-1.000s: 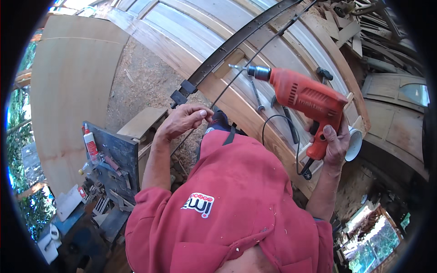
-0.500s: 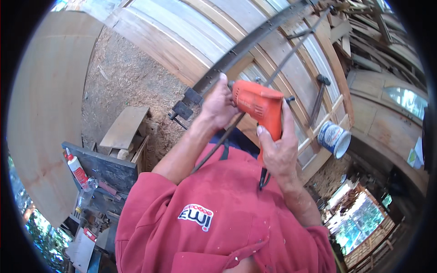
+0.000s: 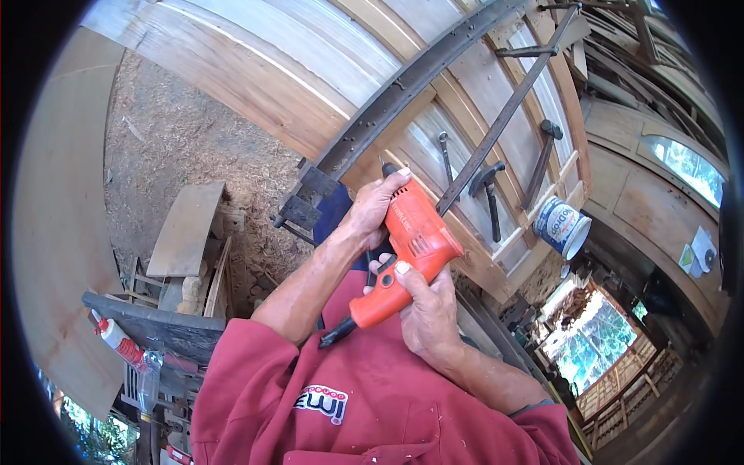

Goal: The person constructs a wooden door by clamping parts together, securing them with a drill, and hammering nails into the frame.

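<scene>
An orange power drill (image 3: 415,232) is held in front of my chest, its black chuck and thin bit (image 3: 387,166) pointing away and slightly left. My left hand (image 3: 372,211) is closed around the front of the drill body, just behind the chuck. On the handle, my right hand (image 3: 428,306) is wrapped from the right, with its thumb on the orange casing. A black cord end (image 3: 338,333) leaves the bottom of the handle close to my red shirt. Just beyond the drill lies a panelled wooden door (image 3: 310,108), crossed by a long dark metal bar clamp (image 3: 380,108).
On the door rest a ring-ended wrench (image 3: 445,151), two hammers (image 3: 488,182) (image 3: 549,147) and a second metal bar (image 3: 504,116). A blue-and-white tin (image 3: 559,225) stands at its right corner. At left are a glue bottle (image 3: 120,341), a small wooden stand (image 3: 186,229) and a sawdust-strewn floor (image 3: 186,132).
The drill has turned so its chuck points away rather than left, and its handle now comes toward my chest. Both hands stay on it. The view has shifted, showing more tools on the door.
</scene>
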Action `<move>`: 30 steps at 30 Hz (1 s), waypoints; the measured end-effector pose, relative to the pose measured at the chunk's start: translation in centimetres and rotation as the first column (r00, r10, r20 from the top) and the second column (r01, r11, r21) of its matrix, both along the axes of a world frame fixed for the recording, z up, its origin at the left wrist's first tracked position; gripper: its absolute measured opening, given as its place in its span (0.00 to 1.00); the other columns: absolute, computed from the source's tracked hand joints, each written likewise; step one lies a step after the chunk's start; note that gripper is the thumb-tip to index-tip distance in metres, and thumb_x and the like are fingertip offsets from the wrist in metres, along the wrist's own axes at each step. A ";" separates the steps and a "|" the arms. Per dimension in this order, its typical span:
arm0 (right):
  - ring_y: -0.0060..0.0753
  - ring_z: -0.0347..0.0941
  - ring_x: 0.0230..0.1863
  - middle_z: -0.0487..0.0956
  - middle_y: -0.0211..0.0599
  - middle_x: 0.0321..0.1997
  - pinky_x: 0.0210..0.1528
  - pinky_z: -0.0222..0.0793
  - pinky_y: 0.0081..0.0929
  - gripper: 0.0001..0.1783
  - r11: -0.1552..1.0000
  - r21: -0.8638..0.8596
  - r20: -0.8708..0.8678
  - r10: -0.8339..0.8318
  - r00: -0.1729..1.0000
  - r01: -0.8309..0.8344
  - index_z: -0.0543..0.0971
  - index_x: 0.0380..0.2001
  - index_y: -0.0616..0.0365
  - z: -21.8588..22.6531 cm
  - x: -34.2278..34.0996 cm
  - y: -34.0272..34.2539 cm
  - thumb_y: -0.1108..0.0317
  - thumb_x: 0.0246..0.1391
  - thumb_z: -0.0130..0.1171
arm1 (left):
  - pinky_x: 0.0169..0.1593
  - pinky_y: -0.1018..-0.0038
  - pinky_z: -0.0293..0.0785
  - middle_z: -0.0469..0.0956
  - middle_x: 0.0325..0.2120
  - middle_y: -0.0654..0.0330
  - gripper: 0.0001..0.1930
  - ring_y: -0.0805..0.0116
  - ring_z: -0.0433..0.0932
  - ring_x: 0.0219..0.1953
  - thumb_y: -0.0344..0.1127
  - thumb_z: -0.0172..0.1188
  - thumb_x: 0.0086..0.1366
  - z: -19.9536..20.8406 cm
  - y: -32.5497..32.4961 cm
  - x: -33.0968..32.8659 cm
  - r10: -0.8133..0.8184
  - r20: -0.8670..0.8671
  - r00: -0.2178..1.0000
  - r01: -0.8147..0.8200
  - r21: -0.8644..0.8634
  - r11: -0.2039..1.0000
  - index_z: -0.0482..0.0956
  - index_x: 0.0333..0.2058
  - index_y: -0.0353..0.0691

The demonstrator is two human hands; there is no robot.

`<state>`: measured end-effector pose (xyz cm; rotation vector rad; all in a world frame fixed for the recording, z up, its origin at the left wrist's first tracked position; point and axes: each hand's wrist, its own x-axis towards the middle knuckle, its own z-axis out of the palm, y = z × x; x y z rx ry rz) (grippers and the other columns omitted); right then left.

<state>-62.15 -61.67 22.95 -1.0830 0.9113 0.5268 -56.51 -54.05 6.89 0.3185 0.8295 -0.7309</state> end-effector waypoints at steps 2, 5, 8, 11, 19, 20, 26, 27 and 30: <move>0.42 0.77 0.50 0.72 0.47 0.54 0.44 0.83 0.45 0.31 0.994 -0.100 0.016 0.047 0.999 -0.045 0.57 0.65 0.57 -0.2 0.7 -0.2 0.71 0.62 0.55 | 0.40 0.67 0.83 0.80 0.30 0.59 0.16 0.67 0.82 0.31 0.46 0.60 0.70 0.0 -0.2 0.4 0.065 0.006 0.998 -0.064 -0.032 0.997 0.77 0.39 0.36; 0.40 0.78 0.46 0.72 0.48 0.52 0.39 0.84 0.41 0.29 0.963 -0.235 0.049 0.147 0.988 -0.132 0.57 0.64 0.58 -0.2 1.6 -0.2 0.72 0.63 0.53 | 0.41 0.68 0.83 0.80 0.33 0.58 0.16 0.68 0.82 0.33 0.45 0.60 0.71 -0.2 -0.3 0.8 0.123 0.003 0.992 -0.123 -0.056 0.991 0.76 0.40 0.36; 0.37 0.78 0.45 0.71 0.47 0.52 0.38 0.83 0.38 0.28 0.956 -0.249 0.054 0.173 0.983 -0.155 0.56 0.63 0.58 -0.2 1.9 -0.6 0.73 0.62 0.52 | 0.42 0.69 0.82 0.79 0.33 0.59 0.15 0.70 0.81 0.34 0.45 0.60 0.70 0.1 -0.7 1.0 0.148 0.011 0.989 -0.147 -0.059 0.987 0.75 0.40 0.37; 0.31 0.77 0.41 0.71 0.44 0.50 0.36 0.82 0.34 0.29 0.962 -0.227 0.045 0.163 0.986 -0.149 0.55 0.62 0.57 0.0 2.6 -0.8 0.76 0.61 0.52 | 0.41 0.70 0.79 0.77 0.32 0.62 0.15 0.72 0.78 0.33 0.47 0.61 0.70 0.5 -0.9 1.2 0.148 -0.005 0.989 -0.149 -0.029 0.988 0.74 0.40 0.40; 0.29 0.77 0.37 0.73 0.43 0.47 0.34 0.81 0.31 0.29 0.926 -0.270 -0.013 0.268 0.963 -0.262 0.55 0.62 0.58 0.7 4.7 -1.5 0.75 0.62 0.52 | 0.44 0.69 0.79 0.77 0.33 0.61 0.17 0.71 0.78 0.34 0.48 0.60 0.70 0.9 -1.5 1.5 0.231 -0.066 0.971 -0.231 0.000 0.973 0.74 0.41 0.39; 0.29 0.77 0.37 0.73 0.43 0.47 0.34 0.81 0.31 0.28 0.923 -0.281 -0.021 0.268 0.963 -0.263 0.55 0.62 0.58 0.8 5.1 -1.4 0.75 0.62 0.52 | 0.44 0.69 0.79 0.77 0.33 0.61 0.17 0.71 0.79 0.35 0.48 0.60 0.70 0.8 -1.5 1.6 0.234 -0.056 0.971 -0.235 -0.014 0.972 0.74 0.41 0.38; 0.28 0.78 0.38 0.73 0.43 0.47 0.34 0.81 0.30 0.28 0.894 -0.319 -0.030 0.323 0.946 -0.315 0.56 0.62 0.58 1.2 5.4 -1.1 0.75 0.62 0.53 | 0.46 0.68 0.79 0.77 0.34 0.59 0.18 0.69 0.79 0.36 0.48 0.60 0.71 0.3 -1.4 1.5 0.265 -0.047 0.963 -0.267 -0.075 0.961 0.74 0.41 0.37; 0.28 0.78 0.38 0.73 0.42 0.47 0.34 0.81 0.30 0.28 0.895 -0.320 -0.008 0.325 0.946 -0.310 0.56 0.62 0.59 1.0 5.0 -1.2 0.75 0.62 0.52 | 0.46 0.68 0.78 0.78 0.34 0.59 0.18 0.69 0.79 0.36 0.48 0.59 0.71 0.3 -1.4 1.3 0.269 -0.049 0.962 -0.272 -0.080 0.959 0.74 0.42 0.37; 0.27 0.77 0.38 0.73 0.42 0.46 0.35 0.81 0.30 0.27 0.899 -0.320 -0.002 0.316 0.949 -0.300 0.57 0.61 0.60 0.8 4.9 -1.1 0.76 0.62 0.52 | 0.47 0.67 0.78 0.78 0.35 0.58 0.18 0.69 0.79 0.37 0.48 0.59 0.71 -0.3 -1.7 1.1 0.276 -0.028 0.961 -0.277 -0.089 0.957 0.75 0.42 0.36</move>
